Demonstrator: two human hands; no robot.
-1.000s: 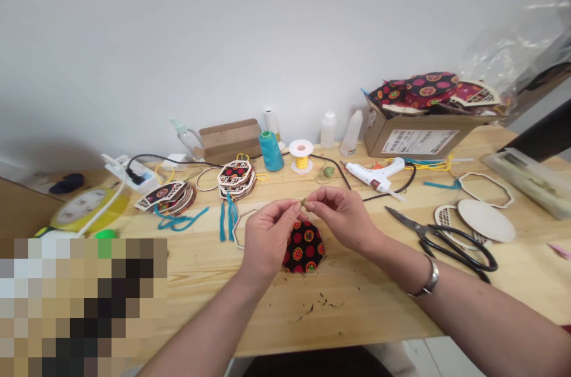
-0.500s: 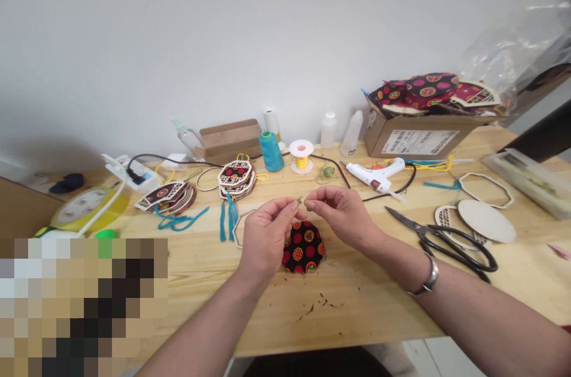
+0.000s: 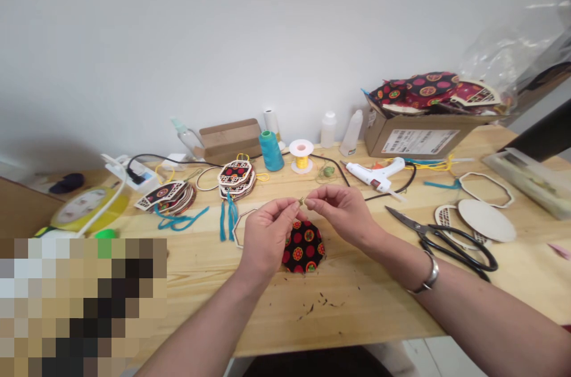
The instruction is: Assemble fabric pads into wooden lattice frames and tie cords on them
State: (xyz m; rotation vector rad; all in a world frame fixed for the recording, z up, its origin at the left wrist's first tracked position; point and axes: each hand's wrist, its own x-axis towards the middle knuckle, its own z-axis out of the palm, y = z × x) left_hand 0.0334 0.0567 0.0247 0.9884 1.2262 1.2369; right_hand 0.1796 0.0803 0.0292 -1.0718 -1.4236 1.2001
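Observation:
My left hand (image 3: 266, 234) and my right hand (image 3: 341, 211) meet fingertip to fingertip above the wooden table (image 3: 357, 299). Both pinch a tiny yellowish bit (image 3: 301, 201) between thumb and forefinger; it is too small to name. Under the hands lies a black fabric-covered octagon with red and orange circles (image 3: 304, 247). A thin wooden octagon frame (image 3: 239, 228) lies just left of it, partly hidden by my left hand.
Black scissors (image 3: 450, 240) lie to the right, a white glue gun (image 3: 375, 173) behind them. A teal thread cone (image 3: 270, 151), a yellow cord spool (image 3: 301, 156) and stacks of finished ornaments (image 3: 235, 179) stand further back. A cardboard box of fabric (image 3: 417, 136) sits at back right.
Both hands stay pinched together; they have shifted very slightly upward. Nothing else on the table has moved.

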